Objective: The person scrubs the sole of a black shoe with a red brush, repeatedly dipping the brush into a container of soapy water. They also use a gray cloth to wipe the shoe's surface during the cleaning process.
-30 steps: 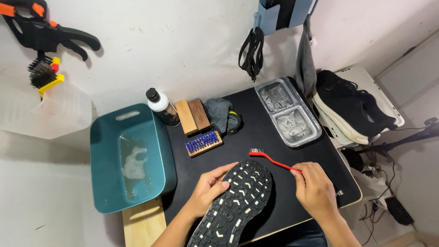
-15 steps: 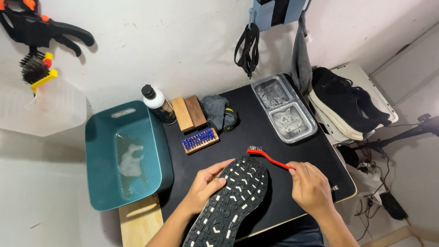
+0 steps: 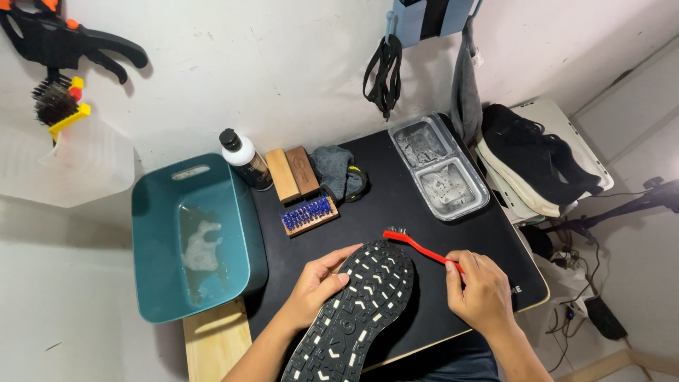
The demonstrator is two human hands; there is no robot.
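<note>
Head view: left hand (image 3: pixel 315 286) grips the shoe (image 3: pixel 353 315), sole up, overhanging the bench (image 3: pixel 396 205) front edge. Right hand (image 3: pixel 481 290) fingers pinch a red brush (image 3: pixel 417 245), bristles at the toe; bare mat lies beyond.

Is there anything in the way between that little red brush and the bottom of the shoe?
Nothing visible. The red brush in the right hand has its head right at the toe of the shoe sole, which the left hand steadies.
</note>
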